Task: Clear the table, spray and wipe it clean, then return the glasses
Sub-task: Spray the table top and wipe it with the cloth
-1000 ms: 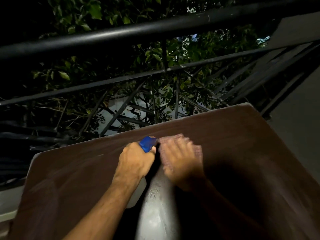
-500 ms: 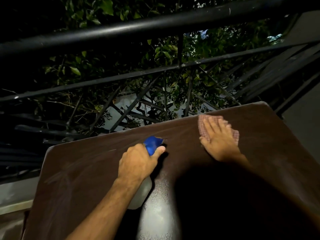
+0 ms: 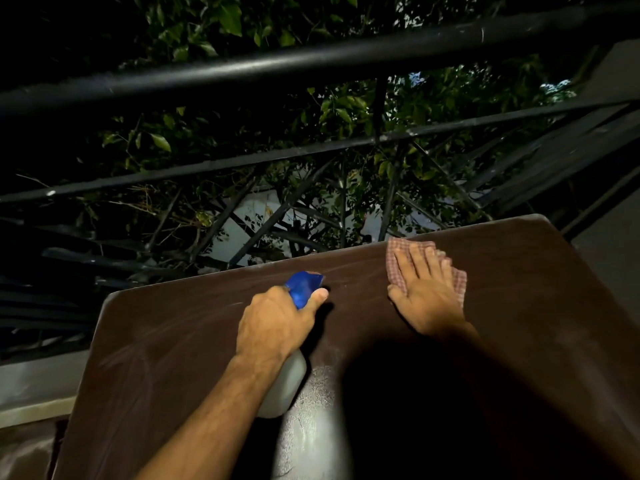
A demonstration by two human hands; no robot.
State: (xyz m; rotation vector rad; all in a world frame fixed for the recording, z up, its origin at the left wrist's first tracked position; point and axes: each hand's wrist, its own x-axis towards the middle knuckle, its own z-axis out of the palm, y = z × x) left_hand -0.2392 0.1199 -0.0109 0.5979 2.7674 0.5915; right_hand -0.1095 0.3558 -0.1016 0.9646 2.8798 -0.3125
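Observation:
A dark brown table (image 3: pixel 173 341) fills the lower view, its top streaked with wet marks. My left hand (image 3: pixel 277 323) grips a white spray bottle (image 3: pixel 284 386) with a blue trigger head (image 3: pixel 304 284), held over the table's middle. My right hand (image 3: pixel 422 292) lies flat, fingers spread, pressing a red-checked cloth (image 3: pixel 394 261) onto the table near its far edge. No glasses are in view.
A black metal railing (image 3: pixel 311 60) with crossed bars runs just beyond the table's far edge, with leafy branches (image 3: pixel 346 109) behind it. A grey wall (image 3: pixel 609 258) stands at the right. A pale ledge (image 3: pixel 34 382) lies at the lower left.
My right hand slid the cloth from beside the bottle out to the right and toward the far edge. The left hand kept its hold on the bottle, almost still.

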